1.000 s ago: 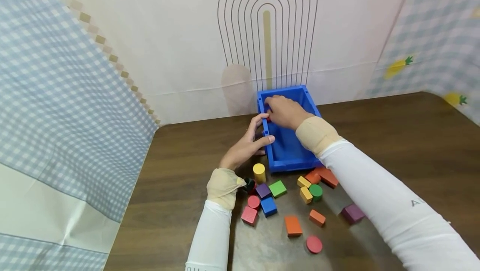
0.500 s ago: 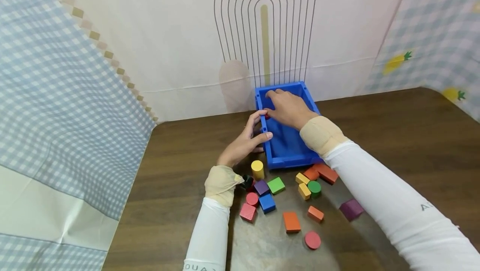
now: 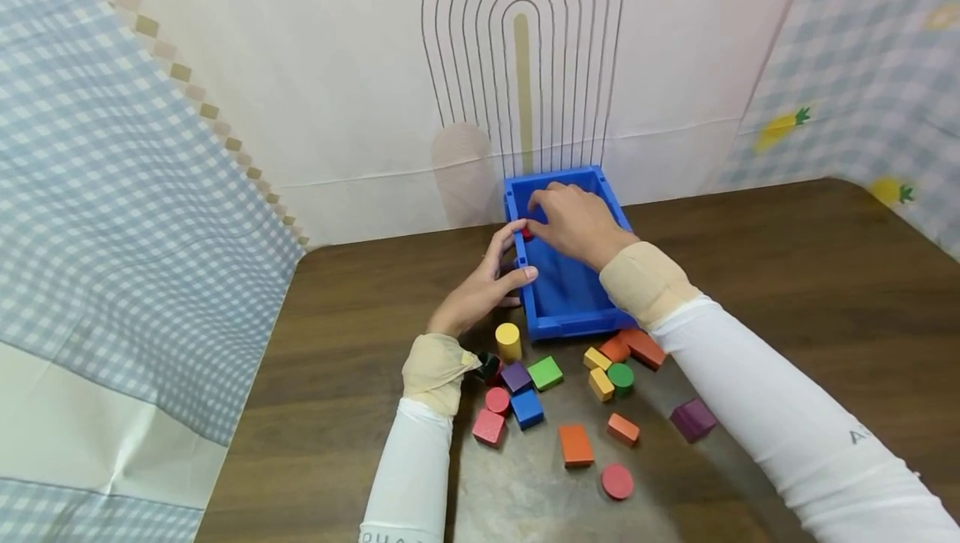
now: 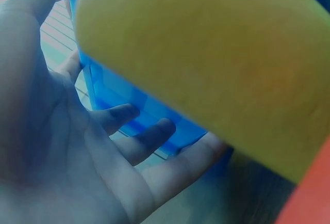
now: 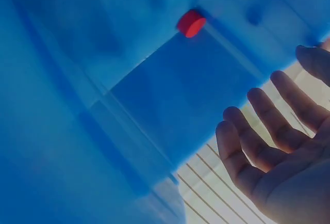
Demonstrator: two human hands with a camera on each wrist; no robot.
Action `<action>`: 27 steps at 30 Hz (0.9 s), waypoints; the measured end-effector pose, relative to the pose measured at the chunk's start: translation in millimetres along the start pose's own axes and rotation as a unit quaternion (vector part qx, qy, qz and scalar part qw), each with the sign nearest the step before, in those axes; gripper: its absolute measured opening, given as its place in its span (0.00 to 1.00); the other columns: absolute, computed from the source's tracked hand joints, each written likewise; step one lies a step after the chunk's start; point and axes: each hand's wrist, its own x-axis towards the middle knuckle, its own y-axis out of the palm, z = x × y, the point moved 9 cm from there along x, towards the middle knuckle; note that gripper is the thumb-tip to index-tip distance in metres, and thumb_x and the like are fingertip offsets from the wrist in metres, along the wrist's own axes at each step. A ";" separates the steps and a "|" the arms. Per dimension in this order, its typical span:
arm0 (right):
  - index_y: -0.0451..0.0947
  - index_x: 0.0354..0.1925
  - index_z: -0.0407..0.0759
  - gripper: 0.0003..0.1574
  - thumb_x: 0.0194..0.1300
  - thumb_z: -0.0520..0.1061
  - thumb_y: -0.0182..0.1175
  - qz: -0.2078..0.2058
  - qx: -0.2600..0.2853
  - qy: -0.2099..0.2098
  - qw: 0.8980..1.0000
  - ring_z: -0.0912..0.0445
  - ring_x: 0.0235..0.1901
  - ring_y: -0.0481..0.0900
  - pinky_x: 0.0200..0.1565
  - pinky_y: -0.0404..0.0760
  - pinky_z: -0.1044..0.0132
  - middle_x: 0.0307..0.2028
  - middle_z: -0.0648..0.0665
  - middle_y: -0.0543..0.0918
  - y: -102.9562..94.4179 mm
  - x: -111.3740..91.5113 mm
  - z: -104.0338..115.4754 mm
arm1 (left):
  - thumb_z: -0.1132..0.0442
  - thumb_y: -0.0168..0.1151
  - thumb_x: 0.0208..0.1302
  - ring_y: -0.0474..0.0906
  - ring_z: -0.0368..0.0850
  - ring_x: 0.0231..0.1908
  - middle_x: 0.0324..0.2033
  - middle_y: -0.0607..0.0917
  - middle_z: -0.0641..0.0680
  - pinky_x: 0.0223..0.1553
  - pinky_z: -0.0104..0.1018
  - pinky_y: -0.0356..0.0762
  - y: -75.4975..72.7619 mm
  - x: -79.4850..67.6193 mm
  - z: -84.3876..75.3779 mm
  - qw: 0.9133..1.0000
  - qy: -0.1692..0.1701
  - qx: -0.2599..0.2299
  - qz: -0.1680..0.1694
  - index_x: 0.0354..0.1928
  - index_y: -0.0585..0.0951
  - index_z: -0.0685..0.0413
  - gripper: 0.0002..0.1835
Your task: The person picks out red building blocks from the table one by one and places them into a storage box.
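Note:
My left hand (image 3: 480, 284) holds the left wall of the blue bin (image 3: 573, 326), thumb over the rim. In the left wrist view its fingers (image 4: 149, 141) lie along the bin's outer side. My right hand (image 3: 577, 222) reaches over the bin, fingers loosely bent and holding nothing. In the right wrist view, a short red cylinder (image 5: 191, 24) sits in a corner of the bin, apart from the right fingers. A yellow cylinder (image 3: 508, 342) stands near my left wrist and fills much of the left wrist view.
Several coloured blocks lie in front of the bin, among them a green block (image 3: 545, 373), a blue block (image 3: 527, 409), an orange block (image 3: 575, 445) and a purple block (image 3: 693, 419). A patterned cloth (image 3: 360, 109) hangs right behind the bin.
My right hand's fingers have loosened and drawn slightly away from the red cylinder. The left hand keeps its place on the bin wall. The head view has shifted slightly.

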 end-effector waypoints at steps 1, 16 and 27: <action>0.84 0.58 0.38 0.22 0.76 0.51 0.65 -0.005 0.001 -0.002 1.000 0.38 0.55 0.83 0.58 0.83 0.41 0.56 0.34 0.85 -2.1 -1.3 1.1 | 0.50 0.57 0.79 0.58 0.62 0.78 0.84 0.45 0.48 0.63 0.64 0.77 -0.7 -0.3 -0.5 1.000 0.000 0.002 -0.001 0.77 0.51 0.08 0.37; 0.87 0.53 0.37 0.18 0.77 0.50 0.63 -0.029 0.025 -0.010 0.999 0.43 0.47 0.85 0.50 0.87 0.45 0.51 0.36 0.86 -5.8 -23.7 -13.6 | 0.49 0.57 0.78 0.61 0.64 0.76 0.84 0.45 0.56 0.62 0.69 0.75 -6.8 -5.9 -1.2 1.000 0.009 0.007 0.002 0.82 0.48 0.21 0.40; 0.87 0.52 0.38 0.16 0.77 0.48 0.64 -0.019 0.023 -0.031 0.999 0.43 0.50 0.86 0.53 0.87 0.45 0.51 0.36 0.86 -5.8 -45.3 -32.4 | 0.45 0.57 0.78 0.63 0.63 0.75 0.84 0.46 0.57 0.61 0.67 0.77 2.9 -1.8 -0.7 1.000 0.019 0.007 0.005 0.82 0.48 0.21 0.40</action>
